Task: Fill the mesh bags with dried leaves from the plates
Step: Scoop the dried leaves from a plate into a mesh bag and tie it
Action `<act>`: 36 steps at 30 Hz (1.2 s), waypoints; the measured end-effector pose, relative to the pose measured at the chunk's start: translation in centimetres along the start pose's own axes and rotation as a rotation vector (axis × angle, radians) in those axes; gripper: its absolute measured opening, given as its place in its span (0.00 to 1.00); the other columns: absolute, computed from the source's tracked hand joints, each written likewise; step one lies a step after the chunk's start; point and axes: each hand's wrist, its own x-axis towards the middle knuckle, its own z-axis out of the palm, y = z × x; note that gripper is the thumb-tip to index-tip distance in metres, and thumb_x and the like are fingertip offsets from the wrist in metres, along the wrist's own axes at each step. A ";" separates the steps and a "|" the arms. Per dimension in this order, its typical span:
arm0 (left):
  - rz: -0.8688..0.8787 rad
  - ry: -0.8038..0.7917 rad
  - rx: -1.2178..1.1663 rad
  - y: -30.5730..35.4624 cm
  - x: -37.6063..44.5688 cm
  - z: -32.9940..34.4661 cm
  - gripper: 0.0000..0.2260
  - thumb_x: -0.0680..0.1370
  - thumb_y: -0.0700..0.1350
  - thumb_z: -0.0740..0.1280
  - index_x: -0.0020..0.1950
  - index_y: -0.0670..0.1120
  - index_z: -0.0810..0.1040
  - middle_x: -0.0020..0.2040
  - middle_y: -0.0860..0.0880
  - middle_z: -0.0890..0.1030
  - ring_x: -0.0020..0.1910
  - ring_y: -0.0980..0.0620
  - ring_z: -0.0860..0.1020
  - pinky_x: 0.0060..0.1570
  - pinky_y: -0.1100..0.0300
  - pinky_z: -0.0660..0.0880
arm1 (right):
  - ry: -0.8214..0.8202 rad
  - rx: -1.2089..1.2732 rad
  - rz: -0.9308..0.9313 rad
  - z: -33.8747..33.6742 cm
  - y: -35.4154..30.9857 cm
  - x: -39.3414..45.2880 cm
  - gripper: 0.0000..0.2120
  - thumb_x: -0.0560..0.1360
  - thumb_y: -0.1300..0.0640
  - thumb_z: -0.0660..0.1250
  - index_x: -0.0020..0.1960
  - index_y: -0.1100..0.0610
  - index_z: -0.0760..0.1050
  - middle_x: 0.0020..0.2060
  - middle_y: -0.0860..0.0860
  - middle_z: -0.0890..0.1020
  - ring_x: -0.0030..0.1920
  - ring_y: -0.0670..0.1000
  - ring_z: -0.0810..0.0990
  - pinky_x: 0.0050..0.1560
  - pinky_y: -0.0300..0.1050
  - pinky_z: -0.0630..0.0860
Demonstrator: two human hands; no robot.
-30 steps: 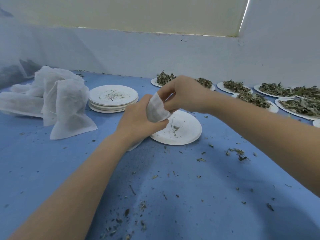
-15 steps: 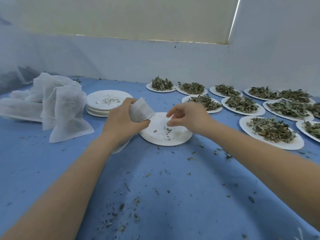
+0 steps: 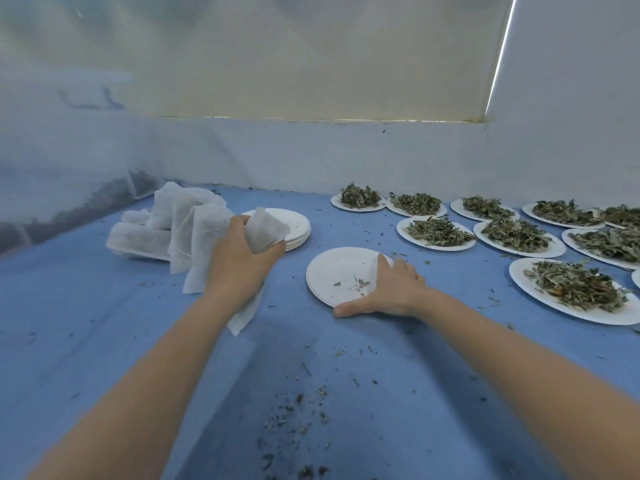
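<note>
The left hand (image 3: pixel 242 261) reaches forward with fingers curled tight round a white mesh bag (image 3: pixel 265 230), whose tail hangs below the wrist. The right hand (image 3: pixel 391 289) lies flat, fingers straight, thumb stretched along the near rim of a nearly emptied paper plate (image 3: pixel 332 271) on the blue tabletop (image 3: pixel 381 393). Plates of dried leaves (image 3: pixel 575 289) sit to the right.

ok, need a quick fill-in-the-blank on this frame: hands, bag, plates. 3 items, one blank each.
1. The left hand grips a white mesh ____.
2. The right hand rests on a round white paper plate that is nearly ____.
3. The stack of empty white plates lies to the ____ of that plate.

Missing words: bag; empty; left
</note>
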 end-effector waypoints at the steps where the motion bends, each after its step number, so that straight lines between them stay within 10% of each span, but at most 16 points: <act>1: -0.021 0.028 -0.012 -0.2 0.1 -0.6 0.18 0.71 0.53 0.70 0.55 0.53 0.66 0.41 0.63 0.71 0.38 0.66 0.70 0.32 0.72 0.62 | 0.017 0.000 -0.012 0.2 -0.5 0.0 0.72 0.42 0.20 0.66 0.76 0.51 0.44 0.74 0.57 0.54 0.73 0.60 0.52 0.70 0.57 0.54; 14: -0.212 0.300 0.036 -4.1 5.2 -6.3 0.32 0.69 0.39 0.69 0.70 0.38 0.58 0.65 0.41 0.66 0.64 0.40 0.66 0.62 0.43 0.67 | 0.185 0.042 -0.072 -0.9 -13.9 8.3 0.61 0.54 0.24 0.69 0.73 0.59 0.54 0.70 0.61 0.55 0.70 0.60 0.55 0.68 0.50 0.57; 22: -0.206 0.258 -0.004 -9.1 7.5 -4.5 0.36 0.73 0.36 0.66 0.75 0.42 0.48 0.71 0.42 0.58 0.68 0.45 0.62 0.61 0.60 0.60 | 0.129 0.082 -0.041 1.6 -16.9 13.3 0.65 0.52 0.21 0.66 0.76 0.55 0.47 0.71 0.61 0.55 0.72 0.60 0.54 0.70 0.54 0.55; 36: -0.071 0.164 0.362 -0.4 -0.5 -5.2 0.25 0.74 0.42 0.65 0.68 0.40 0.62 0.65 0.39 0.64 0.63 0.41 0.63 0.59 0.50 0.62 | 0.226 0.133 -0.189 -0.7 -14.3 0.2 0.42 0.69 0.32 0.65 0.73 0.54 0.57 0.69 0.57 0.61 0.69 0.58 0.59 0.65 0.53 0.59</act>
